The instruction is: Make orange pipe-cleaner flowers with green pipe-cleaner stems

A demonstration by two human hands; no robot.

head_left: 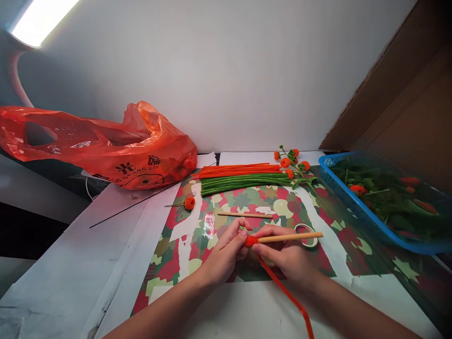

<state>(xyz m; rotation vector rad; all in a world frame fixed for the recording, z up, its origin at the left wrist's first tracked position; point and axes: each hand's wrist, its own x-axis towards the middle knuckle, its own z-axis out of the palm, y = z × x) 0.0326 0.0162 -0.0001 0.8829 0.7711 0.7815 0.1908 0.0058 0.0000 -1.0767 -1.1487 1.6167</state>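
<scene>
My left hand (228,249) pinches the coiled end of an orange pipe cleaner (282,287) wound round the tip of a wooden stick (293,237). My right hand (282,252) grips that stick, which points right over a roll of tape (306,235). The pipe cleaner's loose tail runs down toward me between my forearms. A second wooden stick (245,215) lies just beyond my hands on the patterned paper (243,200).
Bundles of orange (240,169) and green pipe cleaners (243,182) lie at the back. A finished sprig with orange balls (293,165) and one loose orange ball (189,203) sit nearby. A blue basket (353,207) stands right, an orange plastic bag (106,146) left.
</scene>
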